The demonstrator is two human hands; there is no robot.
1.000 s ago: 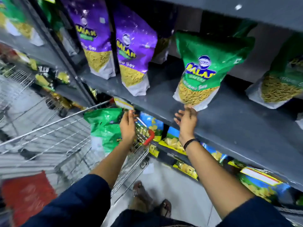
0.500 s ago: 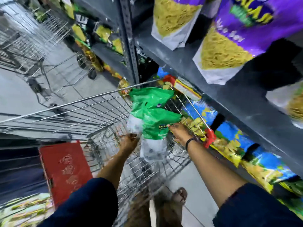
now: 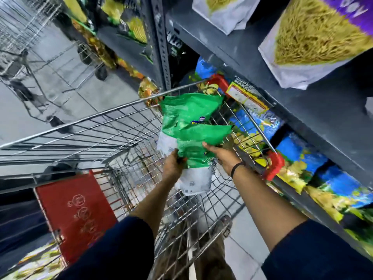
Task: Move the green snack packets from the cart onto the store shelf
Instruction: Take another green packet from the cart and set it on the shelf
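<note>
Two green snack packets with white bottoms stand over the wire cart [image 3: 84, 126]. The nearer green packet [image 3: 196, 154] is gripped between my left hand [image 3: 172, 165] on its left side and my right hand [image 3: 222, 156] on its right side. A second green packet [image 3: 187, 112] stands just behind it, touching it. The dark grey store shelf [image 3: 292, 102] runs along the right, above the cart's far rim.
Purple and white packets of yellow noodles [image 3: 314, 41] sit on the shelf at the upper right. Blue and yellow packets [image 3: 298, 158] fill the lower shelf. A red flap [image 3: 74, 213] is on the cart's near end. Other carts [image 3: 24, 63] stand on the grey floor at left.
My view swung from the shelf down to the cart. My right hand left the green packet on the shelf and both hands closed on a green packet in the cart.
</note>
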